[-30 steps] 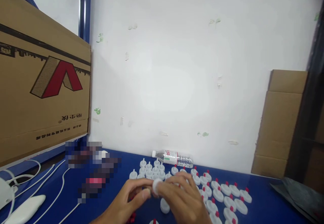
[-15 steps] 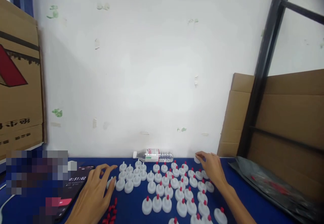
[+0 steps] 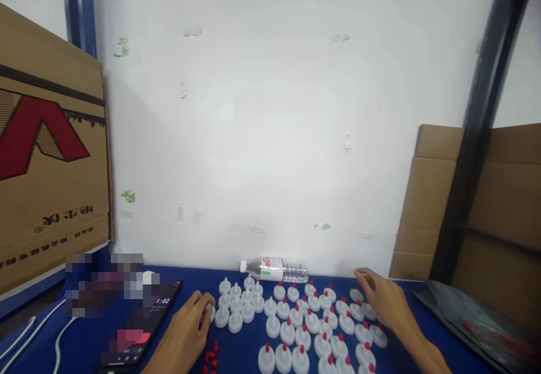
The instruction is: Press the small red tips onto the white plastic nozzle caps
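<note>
My left hand (image 3: pixel 186 329) is at the left end of the rows, its thumb and fingers closed around a white nozzle cap (image 3: pixel 212 313) that is partly hidden. Beside it stand several white nozzle caps (image 3: pixel 235 322) with bare spouts. Over the far right of the group, my right hand (image 3: pixel 385 301) has its fingers stretched out and holds nothing visible. Just below those fingers rests another white nozzle cap (image 3: pixel 356 294). Many nozzle caps to the right carry red tips (image 3: pixel 301 349). Loose small red tips (image 3: pixel 210 358) lie near my left wrist.
A clear water bottle (image 3: pixel 274 270) lies on its side against the white wall. A phone (image 3: pixel 147 329) and white cables (image 3: pixel 58 340) are at left. Cardboard boxes (image 3: pixel 54 194) stand on the left, flat cardboard (image 3: pixel 426 205) and a dark plastic bag (image 3: pixel 477 323) on the right.
My left fingers have closed on a white nozzle cap. My right hand has let go of a nozzle cap, which now rests on the table. The view has turned slightly left.
</note>
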Demonstrator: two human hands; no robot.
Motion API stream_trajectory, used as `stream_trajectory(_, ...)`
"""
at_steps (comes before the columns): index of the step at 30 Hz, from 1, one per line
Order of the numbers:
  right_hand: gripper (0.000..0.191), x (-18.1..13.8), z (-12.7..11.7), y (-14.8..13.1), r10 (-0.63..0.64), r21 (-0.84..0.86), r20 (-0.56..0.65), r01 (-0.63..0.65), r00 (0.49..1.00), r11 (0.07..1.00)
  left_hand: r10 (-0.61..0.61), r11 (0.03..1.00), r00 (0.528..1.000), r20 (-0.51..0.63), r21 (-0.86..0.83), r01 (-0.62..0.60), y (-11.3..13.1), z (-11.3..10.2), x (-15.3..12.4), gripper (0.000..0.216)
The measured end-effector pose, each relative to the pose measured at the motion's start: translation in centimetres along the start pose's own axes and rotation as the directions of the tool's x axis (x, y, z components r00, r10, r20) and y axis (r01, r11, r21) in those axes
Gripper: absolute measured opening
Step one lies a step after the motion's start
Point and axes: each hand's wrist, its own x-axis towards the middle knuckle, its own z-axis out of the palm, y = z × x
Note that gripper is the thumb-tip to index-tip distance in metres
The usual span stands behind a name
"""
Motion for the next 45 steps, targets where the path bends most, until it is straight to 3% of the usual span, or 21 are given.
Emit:
stream_trajectory(3, 0.045, 0.1, -0.5, -1.6, -0.041, 0.000, -0.102, 0.041, 0.994, 0.999, -0.019, 0.999, 1.000, 0.004, -0.034, 0.019, -0.2, -0.5, 0.2, 0.037)
stream_trajectory(6, 0.043, -0.7, -0.8, -4.9, -0.173, 0.024, -0.190, 0.181, 0.966, 0.983, -0.023, 0.999, 1.000, -0.018, -0.044, 0.022, -0.1, -1.6, 0.5, 0.035)
stream_trajectory(9, 0.028, -2.4, -1.9, -9.7, -0.425, 0.027, -0.319, 0.456, 0.847, 0.890, -0.001, 0.983, 0.999, -0.048, -0.185, -0.008, 0.8, -2.5, 0.5, 0.031)
stream_trajectory(13, 0.019, -5.2, -3.8, -16.1, -0.627, 0.045, -0.286, 0.664, 0.725, 0.746, 0.061, 0.921, 0.998, -0.034, -0.383, -0.069, 2.7, -2.5, -0.1, 0.023)
stream_trajectory(17, 0.028, -7.8, -3.9, -19.6, -0.668, 0.140, -0.208, 0.698, 0.715, 0.703, 0.244, 0.871, 0.963, -0.111, -0.411, -0.268, 4.5, -1.9, -1.0, 0.020)
stream_trajectory(20, 0.046, -9.0, -3.1, -20.3, -0.704, 0.178, -0.103, 0.709, 0.703, 0.682, 0.341, 0.864, 0.934, -0.103, -0.356, -0.355, 5.6, -2.0, -1.6, 0.024)
stream_trajectory(23, 0.058, -9.6, -2.2, -20.5, -0.709, 0.220, -0.109, 0.712, 0.697, 0.666, 0.435, 0.827, 0.894, -0.103, -0.347, -0.443, 6.4, -2.2, -2.1, 0.020)
stream_trajectory(27, 0.038, -10.1, -2.0, -21.1, -0.730, 0.288, -0.180, 0.745, 0.660, 0.602, 0.493, 0.761, 0.860, -0.132, -0.413, -0.500, 7.2, -2.2, -2.6, 0.017)
stream_trajectory(30, 0.037, -10.5, -2.0, -21.7, -0.742, 0.313, -0.177, 0.752, 0.647, 0.580, 0.467, 0.774, 0.876, -0.121, -0.423, -0.471, 7.2, -2.0, -2.7, 0.015)
stream_trajectory(35, 0.038, -10.6, -1.6, -21.4, -0.680, 0.332, -0.171, 0.692, 0.713, 0.641, 0.353, 0.878, 0.934, -0.056, -0.324, -0.351, 6.1, -2.5, -2.2, 0.022)
stream_trajectory(37, 0.035, -10.4, -1.5, -21.0, -0.654, 0.327, -0.177, 0.670, 0.736, 0.666, 0.316, 0.920, 0.949, 0.025, -0.254, -0.299, 5.3, -3.0, -1.7, 0.025)
stream_trajectory(40, 0.038, -10.1, -1.3, -20.5, -0.643, 0.311, -0.189, 0.666, 0.742, 0.678, 0.285, 0.951, 0.939, 0.195, -0.178, -0.251, 3.8, -3.7, -0.9, 0.025)
stream_trajectory(45, 0.036, -10.2, -1.3, -20.5, -0.647, 0.299, -0.189, 0.670, 0.739, 0.679, 0.241, 0.967, 0.917, 0.318, -0.162, -0.198, 2.1, -4.3, -0.3, 0.018)
